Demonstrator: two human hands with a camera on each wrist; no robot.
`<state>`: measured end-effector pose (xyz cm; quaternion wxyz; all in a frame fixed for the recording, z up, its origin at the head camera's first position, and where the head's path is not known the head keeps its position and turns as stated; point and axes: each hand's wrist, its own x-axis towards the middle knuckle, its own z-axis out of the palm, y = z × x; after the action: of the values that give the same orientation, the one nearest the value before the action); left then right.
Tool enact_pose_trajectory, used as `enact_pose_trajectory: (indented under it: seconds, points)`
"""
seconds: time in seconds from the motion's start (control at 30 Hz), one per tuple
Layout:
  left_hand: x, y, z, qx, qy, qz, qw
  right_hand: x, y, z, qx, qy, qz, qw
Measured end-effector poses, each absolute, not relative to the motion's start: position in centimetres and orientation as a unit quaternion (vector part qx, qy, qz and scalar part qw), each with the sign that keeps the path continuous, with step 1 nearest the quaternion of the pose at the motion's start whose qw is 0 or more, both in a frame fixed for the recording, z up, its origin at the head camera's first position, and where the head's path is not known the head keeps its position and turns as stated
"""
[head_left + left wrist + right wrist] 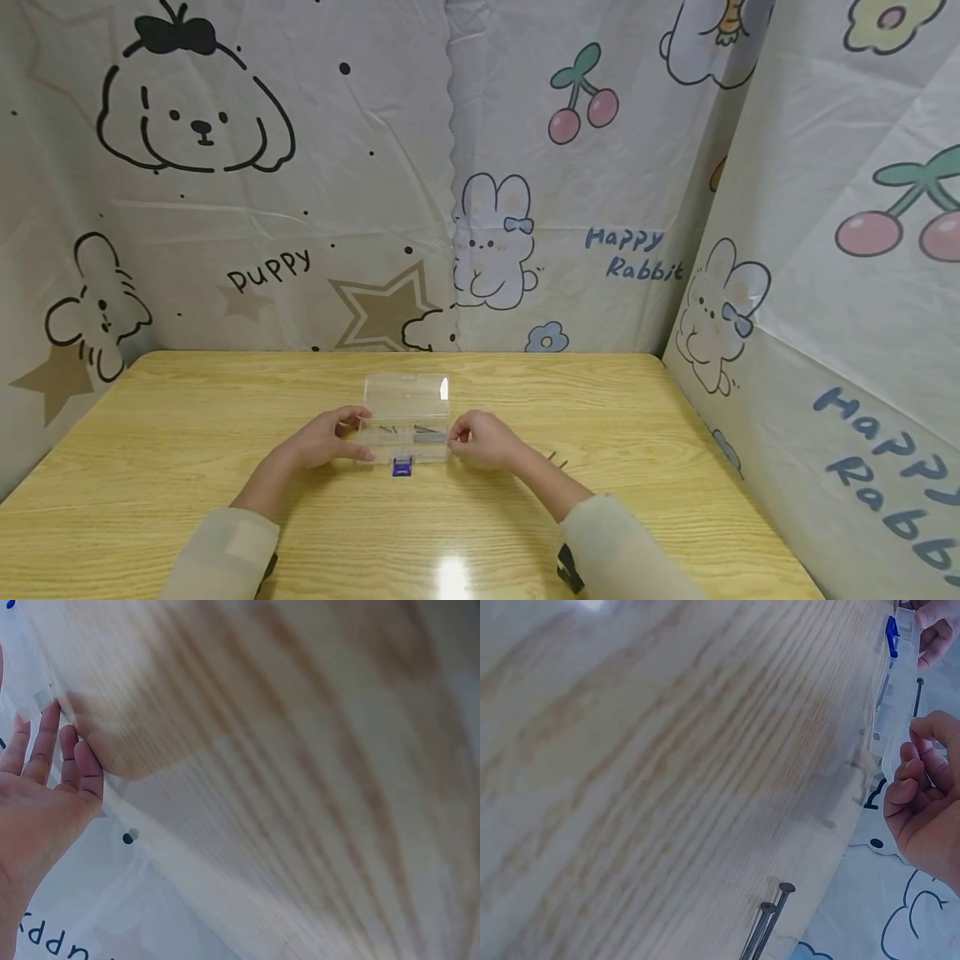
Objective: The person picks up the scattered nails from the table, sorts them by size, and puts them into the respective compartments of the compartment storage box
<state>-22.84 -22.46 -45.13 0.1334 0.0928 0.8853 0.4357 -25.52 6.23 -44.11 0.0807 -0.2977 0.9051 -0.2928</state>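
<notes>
A clear plastic box (406,456) with a raised transparent lid (405,395) and a blue latch (402,467) sits on the table. Dark nails (387,430) lie in its compartments. My left hand (330,439) grips the box's left side, thumb in front and fingers behind; the left wrist view shows only part of this hand (45,802). At the box's right edge is my right hand (483,439), fingers curled. In the right wrist view, this hand (930,795) appears to pinch a nail (919,697) by its end, the head pointing away over the box.
Two loose nails (558,461) lie on the wooden table (225,383), partly beside my right forearm; their heads (778,896) show in the right wrist view. Printed cloth (375,208) hangs behind the table and along its sides.
</notes>
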Motion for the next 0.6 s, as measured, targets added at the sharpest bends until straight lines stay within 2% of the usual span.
enact_pose_trajectory:
  seconds: [0.6]
  points:
    - [-22.87, -22.51, -45.21, 0.091, 0.885, 0.437, 0.133, -25.47, 5.19, -44.44, -0.277, 0.901, -0.314, 0.110]
